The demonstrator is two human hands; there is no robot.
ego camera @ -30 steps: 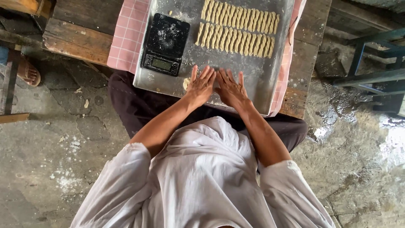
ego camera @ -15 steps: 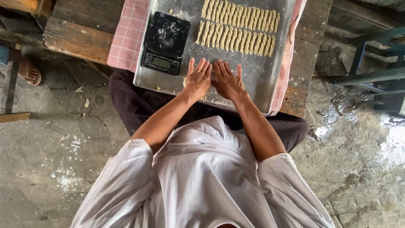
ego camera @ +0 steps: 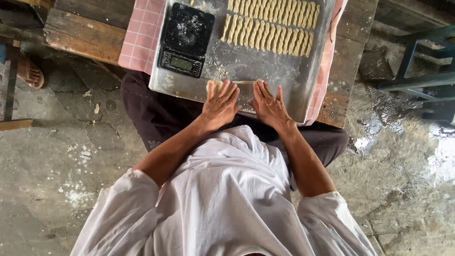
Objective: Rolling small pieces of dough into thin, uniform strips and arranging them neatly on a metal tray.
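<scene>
Both of my hands lie flat, fingers spread, on a thin rope of pale dough [ego camera: 245,82] near the front edge of a floured metal tray [ego camera: 284,78]. My left hand [ego camera: 220,102] covers the rope's left part, and a thicker dough end [ego camera: 213,86] sticks out beside it. My right hand [ego camera: 269,104] presses on the rope's right part. A short stretch of rope shows between the hands. Neither hand grips anything.
Two rows of several twisted dough sticks [ego camera: 268,33] lie at the tray's far side. A black digital scale [ego camera: 185,40] dusted with flour stands on the tray's left. The tray rests on a pink checked cloth [ego camera: 140,35] over a wooden table [ego camera: 80,28]. A sandalled foot [ego camera: 29,72] is at far left.
My hands have slid apart sideways from touching each other, and the dough under them has stretched into a longer, thinner rope.
</scene>
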